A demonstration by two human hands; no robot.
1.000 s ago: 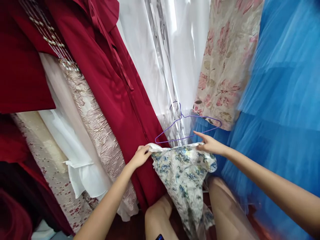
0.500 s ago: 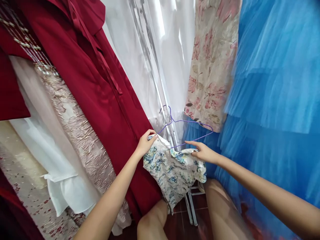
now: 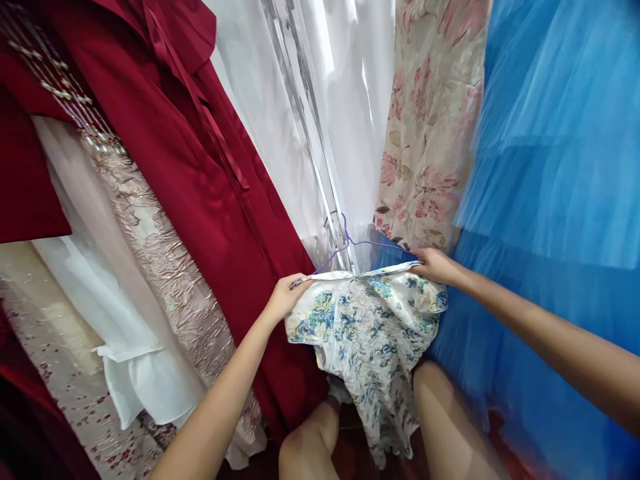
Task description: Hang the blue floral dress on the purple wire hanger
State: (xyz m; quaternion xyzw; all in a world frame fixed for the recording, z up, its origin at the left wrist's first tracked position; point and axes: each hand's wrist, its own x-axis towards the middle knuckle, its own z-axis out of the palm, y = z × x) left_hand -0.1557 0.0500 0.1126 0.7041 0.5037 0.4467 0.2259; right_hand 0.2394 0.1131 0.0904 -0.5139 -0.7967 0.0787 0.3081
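Note:
A white top with a blue and yellow floral print (image 3: 370, 327) hangs in front of me, its neckline stretched nearly straight between my hands. At its left shoulder, my left hand (image 3: 286, 297) pinches the cloth against the hanger's end. My right hand (image 3: 437, 267) grips the other shoulder at the right end of the purple wire hanger (image 3: 373, 244). The hanger's lower bar is hidden behind the garment, and its hook rises beside a white metal stand. The top's lower part drapes down between my knees.
Behind the hanger runs a white metal stand (image 3: 320, 160) in front of white cloth (image 3: 250, 100). A long dark red garment (image 3: 200, 167) hangs on the left. To the right hang a pink-flowered cream garment (image 3: 425, 133) and a blue tiered tulle dress (image 3: 545, 200).
My right hand has moved right and up, drawing the top's right shoulder over the hanger's end. The neckline is now spread wide, and the garment hangs lower. My left hand stays at the left shoulder.

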